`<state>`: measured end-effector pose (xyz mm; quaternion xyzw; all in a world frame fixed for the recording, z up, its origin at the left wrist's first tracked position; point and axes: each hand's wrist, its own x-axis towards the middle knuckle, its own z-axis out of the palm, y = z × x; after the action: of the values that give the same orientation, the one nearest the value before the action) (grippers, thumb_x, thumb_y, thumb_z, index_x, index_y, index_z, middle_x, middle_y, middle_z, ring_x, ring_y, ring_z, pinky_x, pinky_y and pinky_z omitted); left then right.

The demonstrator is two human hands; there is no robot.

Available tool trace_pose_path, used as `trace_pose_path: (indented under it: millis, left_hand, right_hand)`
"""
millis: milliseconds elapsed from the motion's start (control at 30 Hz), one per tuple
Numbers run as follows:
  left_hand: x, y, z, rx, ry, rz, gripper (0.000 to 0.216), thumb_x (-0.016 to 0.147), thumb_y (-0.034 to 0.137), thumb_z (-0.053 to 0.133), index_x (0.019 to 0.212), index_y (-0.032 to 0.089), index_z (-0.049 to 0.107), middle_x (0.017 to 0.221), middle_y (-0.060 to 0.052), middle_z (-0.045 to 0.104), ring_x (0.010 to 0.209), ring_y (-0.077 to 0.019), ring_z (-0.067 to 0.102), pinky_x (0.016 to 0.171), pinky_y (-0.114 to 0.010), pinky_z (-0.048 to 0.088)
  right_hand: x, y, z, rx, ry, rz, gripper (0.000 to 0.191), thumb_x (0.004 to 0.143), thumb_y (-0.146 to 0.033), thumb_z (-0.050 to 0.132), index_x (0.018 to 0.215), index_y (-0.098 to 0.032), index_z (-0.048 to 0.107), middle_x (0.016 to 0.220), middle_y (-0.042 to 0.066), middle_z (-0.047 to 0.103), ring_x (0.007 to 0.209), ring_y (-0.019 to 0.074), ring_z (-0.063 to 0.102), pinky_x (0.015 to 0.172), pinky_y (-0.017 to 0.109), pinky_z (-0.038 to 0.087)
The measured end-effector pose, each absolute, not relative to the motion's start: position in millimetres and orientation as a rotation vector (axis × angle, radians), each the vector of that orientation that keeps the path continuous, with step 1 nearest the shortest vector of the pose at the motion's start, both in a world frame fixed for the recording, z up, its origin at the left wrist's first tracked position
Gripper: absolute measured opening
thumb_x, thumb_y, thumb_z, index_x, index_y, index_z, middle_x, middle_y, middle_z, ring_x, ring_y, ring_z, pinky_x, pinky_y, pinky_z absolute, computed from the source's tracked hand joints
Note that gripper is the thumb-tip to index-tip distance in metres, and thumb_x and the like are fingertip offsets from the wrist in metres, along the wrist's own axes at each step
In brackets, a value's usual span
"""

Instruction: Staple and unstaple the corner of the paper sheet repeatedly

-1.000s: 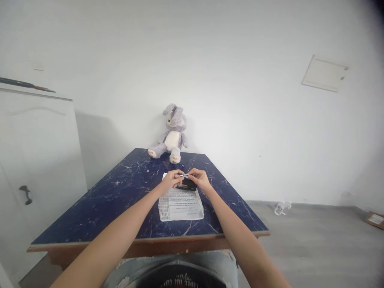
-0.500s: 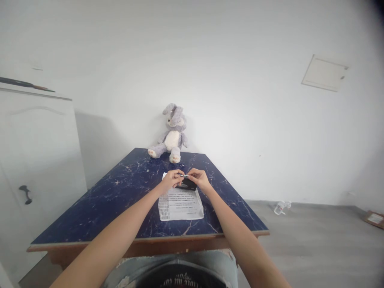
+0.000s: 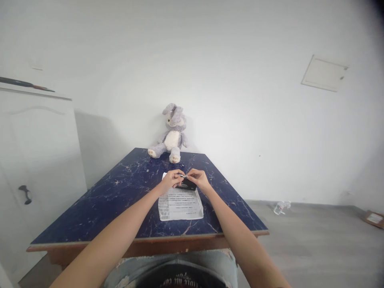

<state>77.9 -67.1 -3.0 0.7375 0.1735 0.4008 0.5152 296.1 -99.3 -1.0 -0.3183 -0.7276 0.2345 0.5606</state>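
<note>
Both of my hands meet over a printed sheet of paper on the dark blue marbled table. My left hand and my right hand pinch a small, thin, light-coloured piece between their fingertips; it is too small to name. Just below the fingers is a black flat box-like thing, resting over the upper part of the paper. Its left end is partly hidden by my left hand, and I cannot tell whether the fingers touch it.
A grey plush rabbit sits at the table's far edge against the wall. A white cabinet stands to the left, with a brush-like object on top. A clear plastic item and a brown framed piece lie on the floor at right.
</note>
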Motion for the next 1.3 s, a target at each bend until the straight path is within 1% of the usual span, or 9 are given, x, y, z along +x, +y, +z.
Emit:
trace_pose_path:
  millis: [300, 600, 867, 1133, 1300]
  left_hand:
    - [77.9, -70.3, 0.5, 1.761, 0.435, 0.963, 0.043, 0.083, 0.052, 0.076, 0.100, 0.014, 0.064, 0.059, 0.002, 0.062, 0.040, -0.0055, 0.039, 0.042, -0.020, 0.028]
    - [78.5, -68.9, -0.4, 1.756, 0.434, 0.967, 0.043, 0.083, 0.051, 0.076, 0.100, 0.014, 0.064, 0.059, 0.002, 0.062, 0.039, -0.0052, 0.038, 0.042, -0.020, 0.028]
    - [78.7, -69.5, -0.4, 1.767, 0.435, 0.961, 0.043, 0.082, 0.051, 0.077, 0.101, 0.014, 0.063, 0.059, 0.002, 0.062, 0.040, -0.0055, 0.039, 0.042, -0.020, 0.029]
    - [78.7, -70.5, 0.9, 1.787, 0.439, 0.968, 0.043, 0.083, 0.052, 0.075, 0.099, 0.014, 0.063, 0.059, 0.002, 0.063, 0.039, -0.0057, 0.039, 0.042, -0.020, 0.029]
    - [78.9, -71.3, 1.3, 1.792, 0.432, 0.970, 0.041, 0.085, 0.050, 0.074, 0.101, 0.014, 0.063, 0.059, 0.002, 0.062, 0.040, -0.0057, 0.039, 0.042, -0.020, 0.029]
  right_hand:
    - [296.3, -99.8, -0.3, -0.736, -1.752, 0.535, 0.023, 0.084, -0.045, 0.082, 0.088, -0.023, 0.083, 0.082, 0.006, 0.071, 0.072, 0.0173, 0.058, 0.066, 0.031, 0.044]
    - [296.6, -98.8, -1.2, -0.721, -1.755, 0.547, 0.025, 0.083, -0.046, 0.083, 0.087, -0.022, 0.083, 0.081, 0.005, 0.070, 0.071, 0.0167, 0.058, 0.065, 0.030, 0.044]
    - [296.2, -99.5, -0.1, -0.755, -1.768, 0.534, 0.032, 0.081, -0.053, 0.083, 0.087, -0.022, 0.082, 0.081, 0.006, 0.070, 0.071, 0.0177, 0.059, 0.065, 0.032, 0.047]
    - [297.4, -97.1, -2.6, -0.742, -1.777, 0.525, 0.026, 0.084, -0.047, 0.081, 0.089, -0.021, 0.083, 0.081, 0.006, 0.070, 0.071, 0.0170, 0.059, 0.065, 0.031, 0.046]
    - [297.0, -97.2, -2.7, -0.769, -1.765, 0.512, 0.028, 0.083, -0.049, 0.082, 0.089, -0.021, 0.083, 0.080, 0.006, 0.070, 0.070, 0.0169, 0.059, 0.064, 0.030, 0.046]
